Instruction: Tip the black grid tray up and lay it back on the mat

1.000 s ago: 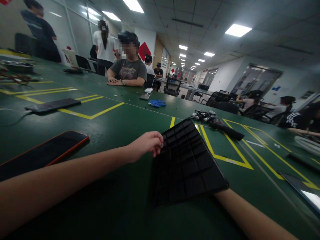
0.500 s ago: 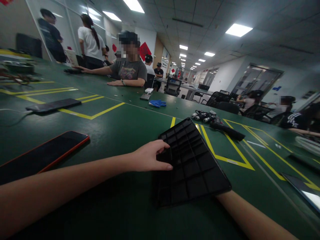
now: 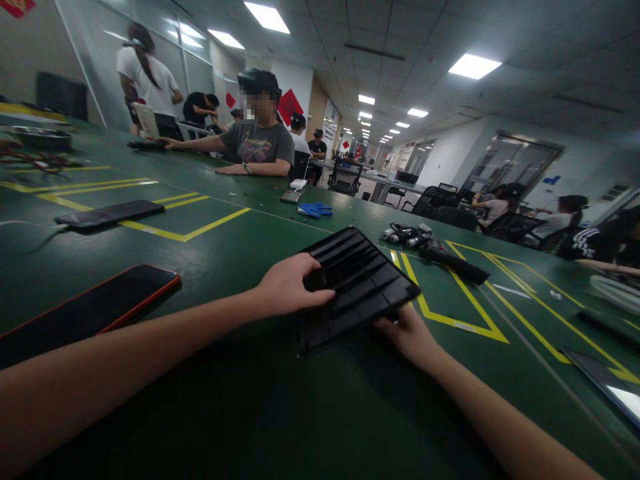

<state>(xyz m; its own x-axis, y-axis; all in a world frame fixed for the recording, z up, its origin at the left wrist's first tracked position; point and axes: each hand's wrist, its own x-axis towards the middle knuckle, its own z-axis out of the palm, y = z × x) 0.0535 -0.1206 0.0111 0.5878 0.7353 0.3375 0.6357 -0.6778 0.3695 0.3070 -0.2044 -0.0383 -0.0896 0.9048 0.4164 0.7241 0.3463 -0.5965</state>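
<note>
A black plastic tray (image 3: 357,277), divided into rows of square compartments, is held tilted above the green table (image 3: 240,413). At its left side, my left hand (image 3: 290,283) grips it, thumb over the compartments and the index finger curled; the other fingertips are hidden. My right hand (image 3: 413,333) holds the tray from beneath near its right corner, most of its fingers out of sight behind it. Nothing can be made out inside the compartments, which are dark.
A phone with an orange edge (image 3: 135,297) lies at left, and a charging phone (image 3: 110,215) beyond it. Farther off are a blue glove (image 3: 315,210), a bundle of black cables (image 3: 407,233) and a black rod-like item (image 3: 455,263). A person (image 3: 257,143) sits across the table.
The tray has tipped flatter and moved up and slightly left. My right hand, hidden behind it before, now shows at its right corner. In the background, people have moved.
</note>
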